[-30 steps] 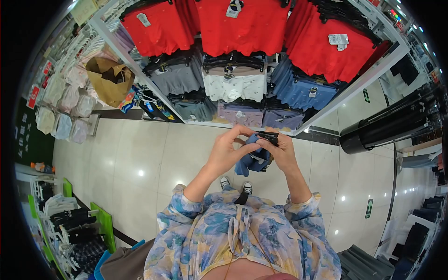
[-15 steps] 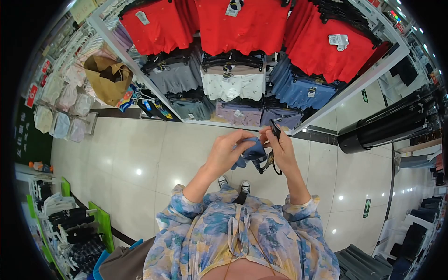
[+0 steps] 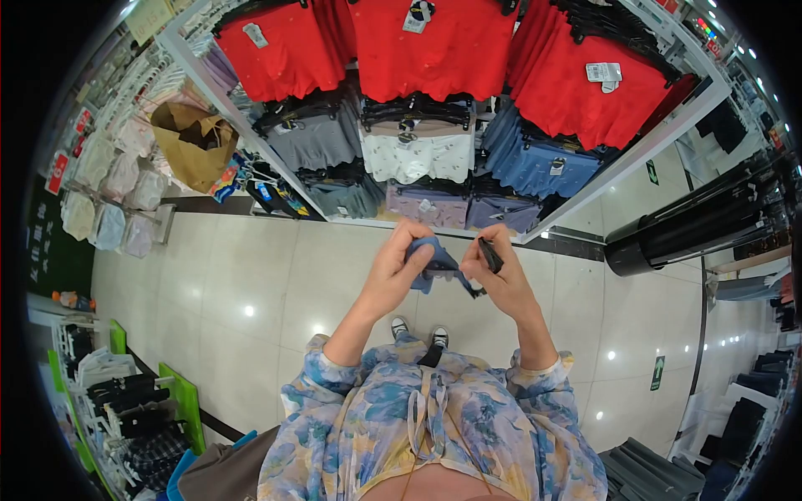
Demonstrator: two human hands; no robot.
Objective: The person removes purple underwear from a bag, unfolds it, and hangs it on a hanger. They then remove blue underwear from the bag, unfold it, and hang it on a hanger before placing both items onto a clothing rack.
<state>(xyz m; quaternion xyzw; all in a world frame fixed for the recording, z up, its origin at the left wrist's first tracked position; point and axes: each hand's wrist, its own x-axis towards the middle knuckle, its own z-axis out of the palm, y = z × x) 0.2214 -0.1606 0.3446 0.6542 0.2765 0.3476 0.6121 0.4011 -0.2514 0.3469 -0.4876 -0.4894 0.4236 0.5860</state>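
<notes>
In front of my body, my left hand (image 3: 394, 271) is closed on a small bunched blue garment (image 3: 436, 257), thumb on top and fingers curled behind it. A dark edge of the cloth runs across toward the other hand. My right hand (image 3: 508, 280) is closed around a black plastic hanger (image 3: 491, 255), its end sticking up between thumb and fingers. Below that hand a small black clip end (image 3: 477, 292) shows beside the cloth. The rest of the hanger is hidden by the fingers.
Ahead stands a white-framed rack (image 3: 622, 179) with red underwear (image 3: 434, 50) above and blue pairs (image 3: 547, 165) lower right. A brown paper bag (image 3: 196, 154) hangs at left. Tiled floor (image 3: 242, 275) lies below. A black cylinder (image 3: 635, 250) is at right, clothes racks (image 3: 138, 401) lower left.
My left hand has shifted slightly left, spreading the blue garment. The right hand has turned and closed more around the hanger, whose dangling black part has mostly gone from sight.
</notes>
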